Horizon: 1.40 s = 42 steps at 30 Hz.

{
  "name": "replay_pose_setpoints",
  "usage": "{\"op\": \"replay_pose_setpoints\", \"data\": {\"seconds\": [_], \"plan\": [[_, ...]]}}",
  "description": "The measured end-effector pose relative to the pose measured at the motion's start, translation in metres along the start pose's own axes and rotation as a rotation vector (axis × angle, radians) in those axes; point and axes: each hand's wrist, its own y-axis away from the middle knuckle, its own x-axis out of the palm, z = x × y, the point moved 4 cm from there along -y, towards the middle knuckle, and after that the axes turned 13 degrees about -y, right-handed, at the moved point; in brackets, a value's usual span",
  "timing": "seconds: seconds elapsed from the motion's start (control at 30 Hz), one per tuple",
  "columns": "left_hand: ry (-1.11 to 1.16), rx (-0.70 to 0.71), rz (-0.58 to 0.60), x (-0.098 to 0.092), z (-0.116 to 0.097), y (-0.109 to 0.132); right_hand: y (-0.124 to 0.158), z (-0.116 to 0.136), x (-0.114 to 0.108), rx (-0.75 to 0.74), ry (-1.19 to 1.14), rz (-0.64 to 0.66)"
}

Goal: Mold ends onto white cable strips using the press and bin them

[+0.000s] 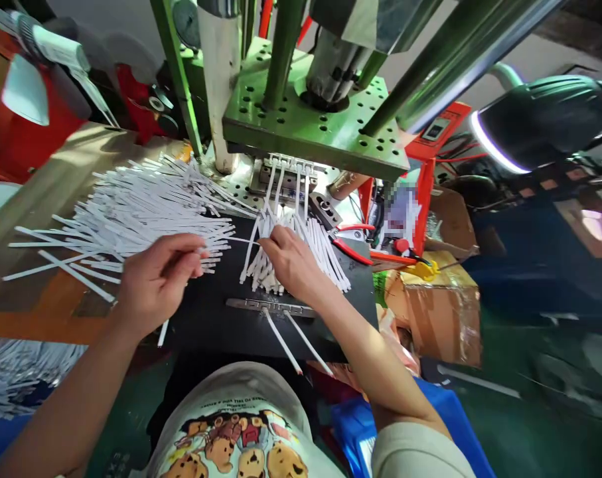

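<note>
While the right hand (293, 262), at the centre of the frame, pinches a thin white strip (243, 241) that juts leftward from its closed fingertips, the left hand (154, 282), left of centre, is curled with its thumb drawn near its forefinger; whether anything sits between those fingertips I cannot tell. Behind the left hand, a large loose pile of flat white strips (131, 206) spreads across the left of the frame, its ends pointing many ways. Beneath and around the right hand, a smaller bundle of white strips (333, 259) lies on the black-topped table (206, 332), mostly pointing toward the bottom of the frame. Below that bundle, a narrow grey metal bar (241, 303) lies crosswise, with two white strips (283, 338) running from it past the table's near edge. At the upper centre, a green steel plate drilled with holes (261, 126) hangs over a grey metal block (263, 178), from which four slender white strips (299, 186) reach down toward the bundle. Right of the bundle rest red-handled pliers (353, 251), and a black lamp with a glowing white rim (544, 119) fills the upper right.
</note>
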Motion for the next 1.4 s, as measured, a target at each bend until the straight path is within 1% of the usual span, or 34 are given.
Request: {"op": "replay_pose_setpoints", "data": {"seconds": [0.07, 0.13, 0.2, 0.27, 0.3, 0.37, 0.47, 0.53, 0.57, 0.63, 0.73, 0.77, 0.87, 0.93, 0.97, 1.0, 1.1, 1.13, 1.17, 1.2, 1.23, 1.27, 1.3, 1.33, 1.37, 1.4], "plan": [[0.207, -0.132, 0.01, 0.002, 0.003, 0.007, 0.047, -0.009, -0.01, 0.118, -0.21, -0.114], [0.329, -0.226, 0.078, 0.013, 0.006, 0.019, 0.09, -0.013, -0.012, 0.19, -0.436, -0.234], [0.434, -0.306, 0.185, 0.03, 0.009, 0.033, 0.121, -0.011, -0.005, 0.207, -0.588, -0.325], [0.508, -0.345, 0.283, 0.047, 0.01, 0.045, 0.139, -0.006, 0.006, 0.203, -0.633, -0.391], [0.503, -0.335, 0.305, 0.053, 0.009, 0.05, 0.143, -0.004, 0.012, 0.199, -0.625, -0.415], [0.367, -0.223, 0.289, 0.059, 0.004, 0.055, 0.146, 0.0, 0.021, 0.181, -0.58, -0.448], [0.03, 0.059, 0.203, 0.061, -0.01, 0.058, 0.142, 0.003, 0.025, 0.133, -0.506, -0.441], [-0.093, 0.231, 0.157, 0.064, -0.017, 0.059, 0.138, 0.005, 0.024, 0.082, -0.463, -0.403], [-0.118, 0.286, 0.15, 0.066, -0.019, 0.059, 0.137, 0.006, 0.023, 0.057, -0.448, -0.386], [-0.132, 0.337, 0.174, 0.071, -0.02, 0.061, 0.135, 0.006, 0.021, 0.013, -0.428, -0.373], [-0.124, 0.339, 0.248, 0.076, -0.019, 0.062, 0.134, 0.005, 0.021, -0.015, -0.429, -0.389], [-0.115, 0.342, 0.255, 0.076, -0.019, 0.062, 0.134, 0.005, 0.023, -0.012, -0.434, -0.391], [-0.145, 0.389, 0.252, 0.075, -0.021, 0.061, 0.135, 0.006, 0.027, 0.009, -0.447, -0.391], [-0.241, 0.458, 0.225, 0.076, -0.025, 0.06, 0.135, 0.006, 0.023, 0.024, -0.432, -0.38], [-0.291, 0.498, 0.218, 0.077, -0.027, 0.06, 0.135, 0.006, 0.019, 0.025, -0.42, -0.343], [-0.328, 0.533, 0.212, 0.077, -0.03, 0.06, 0.132, 0.004, 0.015, 0.015, -0.415, -0.27], [-0.347, 0.57, 0.215, 0.075, -0.036, 0.059, 0.116, -0.008, -0.005, -0.048, -0.429, 0.048], [-0.337, 0.566, 0.238, 0.072, -0.036, 0.057, 0.106, -0.018, -0.014, -0.055, -0.419, 0.106], [-0.321, 0.561, 0.289, 0.07, -0.036, 0.053, 0.092, -0.03, -0.024, -0.045, -0.388, 0.113], [-0.288, 0.565, 0.37, 0.068, -0.034, 0.047, 0.075, -0.047, -0.035, -0.008, -0.33, 0.071], [-0.241, 0.578, 0.475, 0.067, -0.032, 0.036, 0.056, -0.065, -0.046, 0.059, -0.254, -0.001], [-0.19, 0.593, 0.585, 0.067, -0.028, 0.022, 0.035, -0.085, -0.055, 0.134, -0.177, -0.079], [-0.156, 0.605, 0.668, 0.07, -0.024, 0.002, 0.013, -0.106, -0.064, 0.228, -0.11, -0.15], [-0.158, 0.598, 0.709, 0.075, -0.019, -0.023, -0.007, -0.124, -0.071, 0.311, -0.069, -0.21], [-0.197, 0.57, 0.697, 0.082, -0.012, -0.052, -0.027, -0.14, -0.076, 0.361, -0.05, -0.254], [-0.289, 0.526, 0.61, 0.091, -0.005, -0.085, -0.044, -0.152, -0.079, 0.387, -0.045, -0.288]]}}
